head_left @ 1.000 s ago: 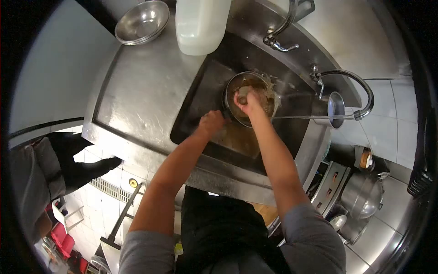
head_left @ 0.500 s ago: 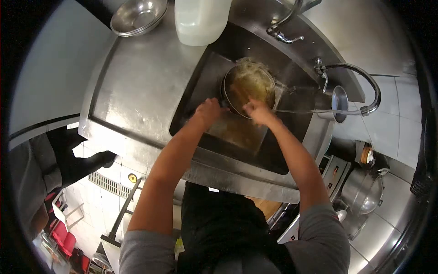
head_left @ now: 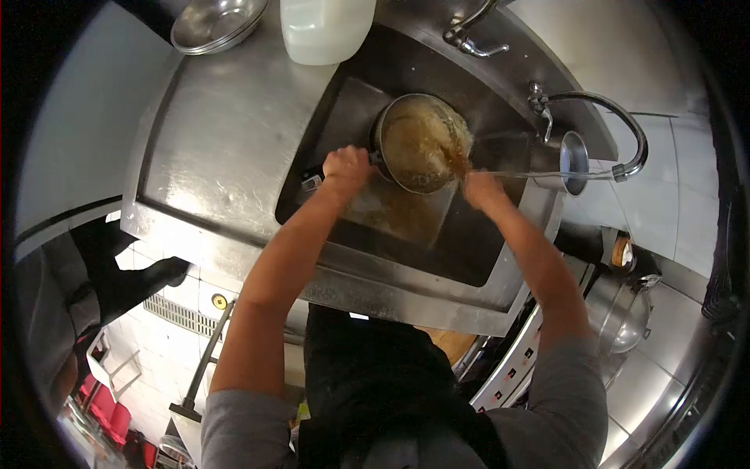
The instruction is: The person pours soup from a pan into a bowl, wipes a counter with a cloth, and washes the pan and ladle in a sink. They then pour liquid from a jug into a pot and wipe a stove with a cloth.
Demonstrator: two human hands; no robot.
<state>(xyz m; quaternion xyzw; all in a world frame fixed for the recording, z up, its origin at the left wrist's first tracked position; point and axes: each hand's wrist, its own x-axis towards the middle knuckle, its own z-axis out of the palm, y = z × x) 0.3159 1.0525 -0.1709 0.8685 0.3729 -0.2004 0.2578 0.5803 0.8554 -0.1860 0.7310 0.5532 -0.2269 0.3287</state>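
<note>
In the dark sink, a round pan holds cloudy yellowish-brown water with foam. My left hand is wrapped round the pan's black handle, whose end sticks out beyond the fist. My right hand is closed at the pan's right rim on a brown tool, blurred by motion, whose far end reaches into the water; its exact kind does not show. A thin stream of water runs from the curved tap towards my right hand and the pan.
A whitish plastic jug and stacked metal bowls stand on the steel drainboard. A second tap is at the back. A metal pot sits right of the sink. Another person's dark-clad leg is at the left.
My right hand has moved right, from over the pan's lower part to its right rim, with the brown tool. The pan has shifted slightly, and more of its handle shows.
</note>
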